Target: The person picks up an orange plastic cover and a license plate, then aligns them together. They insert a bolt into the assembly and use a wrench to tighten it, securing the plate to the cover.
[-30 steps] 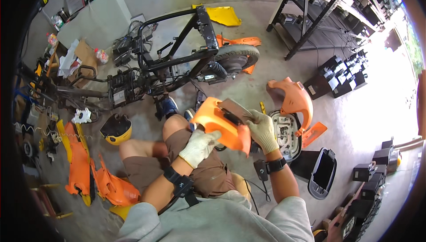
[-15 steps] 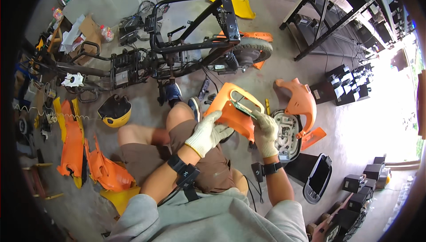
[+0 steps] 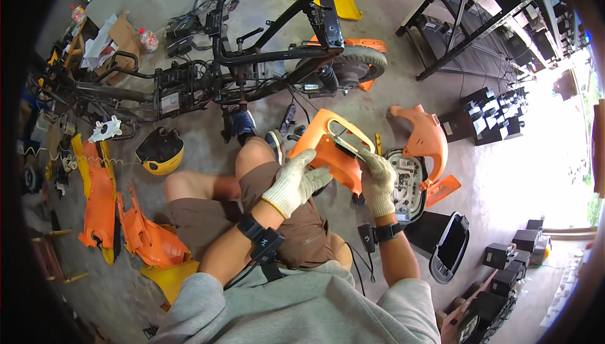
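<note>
An orange moulded body panel [image 3: 318, 137] with a looped, handle-like opening is tilted above my knees. My right hand [image 3: 378, 183], in a cream knitted glove, grips its right side, with the thumb near the opening. A narrow dark strip [image 3: 343, 147] lies across the panel beside that thumb; I cannot tell whether it belongs to the panel. At the panel's lower left is my gloved left hand [image 3: 295, 186], its fingers stretched out and apart, pointing right. The thumb is against or just in front of the panel's edge.
Ahead stands a stripped black scooter frame [image 3: 277, 60] with its wheel. An orange curved shell [image 3: 425, 139], a grey tray-like part [image 3: 406, 183] and a black seat-shaped part [image 3: 450, 249] lie to the right. At left are a yellow helmet [image 3: 161, 151] and orange panels [image 3: 101, 199]. A black rack [image 3: 454, 35] stands far right.
My left fingers have straightened and spread at the panel's lower edge. The panel has tipped slightly, so the strip looks narrower. My right hand keeps its grip.
</note>
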Motion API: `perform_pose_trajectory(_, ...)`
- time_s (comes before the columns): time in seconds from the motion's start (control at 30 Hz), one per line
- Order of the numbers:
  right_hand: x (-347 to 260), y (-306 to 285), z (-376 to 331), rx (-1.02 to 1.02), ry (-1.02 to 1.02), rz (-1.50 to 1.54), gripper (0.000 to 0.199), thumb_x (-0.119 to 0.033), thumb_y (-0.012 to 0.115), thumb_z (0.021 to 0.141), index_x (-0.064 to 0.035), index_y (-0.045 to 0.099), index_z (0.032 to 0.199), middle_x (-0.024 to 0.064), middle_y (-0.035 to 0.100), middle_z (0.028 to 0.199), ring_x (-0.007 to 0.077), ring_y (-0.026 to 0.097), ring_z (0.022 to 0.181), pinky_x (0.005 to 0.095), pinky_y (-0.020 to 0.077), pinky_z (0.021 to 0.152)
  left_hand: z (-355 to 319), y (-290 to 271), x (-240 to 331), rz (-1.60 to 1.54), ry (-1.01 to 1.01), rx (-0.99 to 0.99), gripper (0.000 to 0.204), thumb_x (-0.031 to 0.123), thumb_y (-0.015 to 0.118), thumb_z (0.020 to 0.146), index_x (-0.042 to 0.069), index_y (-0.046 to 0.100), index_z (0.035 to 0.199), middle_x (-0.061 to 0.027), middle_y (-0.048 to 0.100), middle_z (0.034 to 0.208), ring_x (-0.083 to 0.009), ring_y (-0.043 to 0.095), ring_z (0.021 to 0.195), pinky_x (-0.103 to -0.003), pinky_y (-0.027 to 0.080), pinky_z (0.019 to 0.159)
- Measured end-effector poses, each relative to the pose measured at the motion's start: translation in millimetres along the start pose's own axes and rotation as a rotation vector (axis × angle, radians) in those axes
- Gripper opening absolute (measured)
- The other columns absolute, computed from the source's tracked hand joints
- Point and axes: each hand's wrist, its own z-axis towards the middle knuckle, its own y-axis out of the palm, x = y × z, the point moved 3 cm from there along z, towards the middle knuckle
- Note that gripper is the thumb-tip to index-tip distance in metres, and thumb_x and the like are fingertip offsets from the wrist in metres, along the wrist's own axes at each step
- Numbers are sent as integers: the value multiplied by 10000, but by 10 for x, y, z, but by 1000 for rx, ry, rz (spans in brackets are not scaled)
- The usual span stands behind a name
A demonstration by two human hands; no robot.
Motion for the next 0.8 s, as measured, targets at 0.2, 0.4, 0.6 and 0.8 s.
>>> perform_pose_trajectory(0.2,9,-6,10,4,15,-13,222,-80,704,808,-135,724,1023,74,733,940,286,690,825,389,541,744,46,-48,-17,-2,4,-17,426,233,612,981,35,443,1319,-207,518,1250,-385,644,1066,-524,565,909)
perform_pose_trajectory(0.4,77,-30,51,-38,103,53,228,-33,697,835,-94,726,1053,103,737,963,264,707,843,355,552,777,45,-53,-14,-12,24,-9,331,211,603,987,39,495,1248,-194,597,1126,-377,695,937,-511,593,828)
perform_pose_trajectory(0.6,407,-109,192,-46,480,606,234,17,636,896,23,701,1120,47,747,982,106,676,915,265,522,845,-29,43,7,89,49,-10,212,177,608,982,64,556,1154,-138,654,992,-319,709,881,-461,612,740)
perform_pose_trajectory(0.8,530,-138,294,-182,624,546,206,-74,688,916,30,709,1093,22,738,953,62,624,867,233,503,806,-6,59,-31,183,56,-3,180,122,627,958,86,584,1129,-72,669,921,-256,696,777,-406,614,643)
